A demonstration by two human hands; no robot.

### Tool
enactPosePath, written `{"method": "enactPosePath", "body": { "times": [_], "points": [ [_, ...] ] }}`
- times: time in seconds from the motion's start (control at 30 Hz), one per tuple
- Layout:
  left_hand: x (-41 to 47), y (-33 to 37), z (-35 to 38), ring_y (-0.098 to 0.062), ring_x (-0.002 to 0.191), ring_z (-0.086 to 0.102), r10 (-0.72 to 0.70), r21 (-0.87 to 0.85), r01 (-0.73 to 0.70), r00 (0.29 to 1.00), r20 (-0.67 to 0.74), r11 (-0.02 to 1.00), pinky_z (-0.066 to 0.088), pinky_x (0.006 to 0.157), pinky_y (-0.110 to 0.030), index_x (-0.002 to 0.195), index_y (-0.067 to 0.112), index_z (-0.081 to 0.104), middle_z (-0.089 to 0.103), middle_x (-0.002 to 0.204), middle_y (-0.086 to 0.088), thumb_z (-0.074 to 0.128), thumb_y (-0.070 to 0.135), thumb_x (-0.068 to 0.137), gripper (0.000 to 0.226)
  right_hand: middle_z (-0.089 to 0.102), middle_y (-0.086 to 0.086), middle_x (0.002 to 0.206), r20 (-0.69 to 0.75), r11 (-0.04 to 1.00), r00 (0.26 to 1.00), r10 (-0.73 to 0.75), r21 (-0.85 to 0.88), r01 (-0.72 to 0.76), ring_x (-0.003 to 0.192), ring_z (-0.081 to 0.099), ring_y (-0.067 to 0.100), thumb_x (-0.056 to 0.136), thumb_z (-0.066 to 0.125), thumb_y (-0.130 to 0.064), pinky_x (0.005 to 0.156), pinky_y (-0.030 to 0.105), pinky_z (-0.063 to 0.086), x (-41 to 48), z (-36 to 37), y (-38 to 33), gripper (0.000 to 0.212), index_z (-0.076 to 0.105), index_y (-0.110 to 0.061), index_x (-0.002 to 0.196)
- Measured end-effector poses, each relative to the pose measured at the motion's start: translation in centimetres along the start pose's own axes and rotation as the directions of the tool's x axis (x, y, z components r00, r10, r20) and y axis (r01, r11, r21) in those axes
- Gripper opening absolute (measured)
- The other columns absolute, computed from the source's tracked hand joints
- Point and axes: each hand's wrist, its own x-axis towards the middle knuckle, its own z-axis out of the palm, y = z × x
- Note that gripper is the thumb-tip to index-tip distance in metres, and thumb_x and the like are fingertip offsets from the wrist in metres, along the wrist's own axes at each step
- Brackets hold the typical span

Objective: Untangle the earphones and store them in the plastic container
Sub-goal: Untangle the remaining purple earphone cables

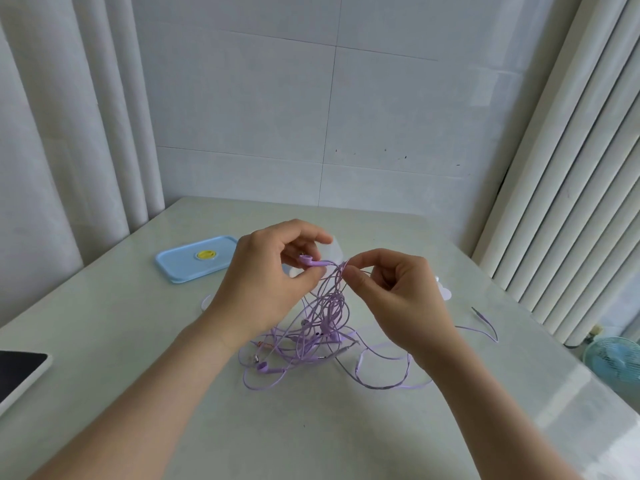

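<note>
While raising the tangled earphones (323, 323) partly off the table (138, 358), pinching one earbud (307, 260) in the left hand (263, 289) and nipping a few strands between right hand (398, 292) fingertips, seemingly to tease the knot apart, just before the plastic container (335, 248), blue lid (180, 263) set aside leftward.

Grey tiled wall (346, 98) center, pale curtains (69, 133) left, white vertical slats (571, 168) right, glossy pale table (311, 427) bottom, blue fan (613, 362) lower right.
</note>
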Motion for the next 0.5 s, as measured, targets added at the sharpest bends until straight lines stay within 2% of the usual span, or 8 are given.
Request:
{"method": "enactPosePath", "body": {
  "times": [0.1,0.2,0.3,0.33,0.43,0.5],
  "points": [
    [0.14,-0.2,-0.14,-0.018,0.083,0.073,0.016,-0.01,-0.016,0.999,0.042,1.0,0.062,0.084,-0.035,0.091,0.025,0.08,0.072,0.089,0.009,0.087,0.001,0.081,0.026,0.037,-0.005,0.051,0.0,0.993,0.997,0.076,0.088,-0.076,0.052,0.03,0.018,0.097,0.074,-0.021,0.051,0.026,0.029,0.11,-0.04,0.29,0.012,0.076,-0.017,0.086],
    [0.18,-0.09,-0.36,-0.02,0.083,0.072,0.002,-0.055,0.004,0.995,0.104,0.998,0.062,0.088,-0.036,0.092,0.025,0.08,0.07,0.095,0.008,0.085,-0.003,0.081,0.03,0.045,0.004,0.06,0.011,0.979,0.992,0.129,0.161,-0.129,0.061,0.035,0.022,0.098,0.073,-0.023,0.056,0.035,0.03,0.16,0.01,0.3,0.012,0.076,-0.018,0.088],
    [0.09,-0.18,-0.46,-0.019,0.079,0.065,-0.02,0.04,0.015,0.994,0.112,0.999,0.059,0.085,-0.034,0.101,0.031,0.076,0.071,0.095,0.017,0.079,-0.006,0.085,0.04,0.04,0.004,0.061,-0.011,0.977,0.987,0.162,0.144,-0.158,0.058,0.029,0.021,0.1,0.07,-0.021,0.05,0.026,0.026,0.21,-0.18,0.28,0.012,0.077,-0.017,0.091],
    [0.06,-0.33,-0.47,-0.017,0.079,0.063,-0.024,0.089,0.015,0.994,0.102,0.996,0.058,0.082,-0.03,0.102,0.032,0.074,0.071,0.095,0.02,0.075,-0.007,0.086,0.042,0.037,0.003,0.06,-0.013,0.977,0.986,0.168,0.135,-0.165,0.056,0.025,0.019,0.101,0.068,-0.019,0.048,0.023,0.023,0.22,-0.29,0.25,0.014,0.078,-0.018,0.092],
    [0.05,-0.36,-0.32,-0.006,0.076,0.056,-0.068,0.192,0.058,0.996,0.05,0.98,0.043,0.067,-0.005,0.1,0.03,0.074,0.066,0.086,0.034,0.06,-0.015,0.09,0.048,0.031,-0.004,0.055,0.008,0.981,0.985,0.175,0.088,-0.175,0.053,0.02,0.016,0.104,0.061,-0.014,0.045,0.022,0.018,0.35,-0.48,0.23,0.023,0.081,-0.021,0.095],
    [0.21,-0.41,-0.36,0.001,0.064,0.053,-0.129,0.165,0.122,0.991,0.032,0.979,0.037,0.06,-0.003,0.102,0.024,0.077,0.06,0.072,0.039,0.052,-0.016,0.092,0.048,0.029,-0.008,0.051,0.012,0.983,0.984,0.179,0.049,-0.179,0.049,0.019,0.014,0.104,0.057,-0.013,0.043,0.02,0.018,0.29,-0.37,0.11,0.026,0.08,-0.021,0.095]
  ]
}}
